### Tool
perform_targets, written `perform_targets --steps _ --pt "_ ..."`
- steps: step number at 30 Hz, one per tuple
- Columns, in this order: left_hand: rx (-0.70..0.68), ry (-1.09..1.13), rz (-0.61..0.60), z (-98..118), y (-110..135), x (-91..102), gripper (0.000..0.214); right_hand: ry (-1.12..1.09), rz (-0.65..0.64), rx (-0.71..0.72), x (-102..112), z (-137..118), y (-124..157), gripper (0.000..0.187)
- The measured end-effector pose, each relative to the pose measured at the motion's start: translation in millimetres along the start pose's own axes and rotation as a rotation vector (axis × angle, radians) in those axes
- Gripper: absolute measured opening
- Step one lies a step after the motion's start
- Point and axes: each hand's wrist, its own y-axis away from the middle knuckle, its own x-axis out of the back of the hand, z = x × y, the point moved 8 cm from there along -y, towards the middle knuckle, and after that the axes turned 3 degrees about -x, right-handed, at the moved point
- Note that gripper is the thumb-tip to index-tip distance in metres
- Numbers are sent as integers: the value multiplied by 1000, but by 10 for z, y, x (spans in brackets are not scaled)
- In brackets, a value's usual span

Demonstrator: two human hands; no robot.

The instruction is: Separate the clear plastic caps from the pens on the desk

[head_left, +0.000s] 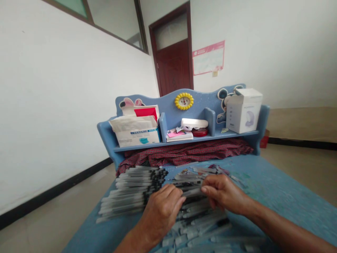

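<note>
pen (191,192) pinched between both hands above loose heap (200,225) on blue desk (268,189); left hand (162,211) and right hand (223,193) curled on its ends. keep grip light, barrel level; likely lay it parallel onto neat row (134,191) at left.

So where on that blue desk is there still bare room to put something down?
The right part of the desk, beyond the right hand, is bare blue. A narrow strip also runs along the left edge beside the stacked pens. The middle, around the left hand, is crowded with pens, and the shelf is full.
</note>
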Motion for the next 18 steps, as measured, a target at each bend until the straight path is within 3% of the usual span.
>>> perform_targets --steps 4,8,13,18 --pt "-14 1 19 3 -2 9 18 -61 -21 -22 -3 -11 -3 38" --pt "-6 13 -6 -6 2 -19 18 52 15 -14 10 -23 -7 32" --pt "21 57 -51 -40 21 -88 18 -69 1 -73 34 40 -16 19" --pt "39 64 -78 -85 52 -140 18 39 134 -60 237 77 -53 10"
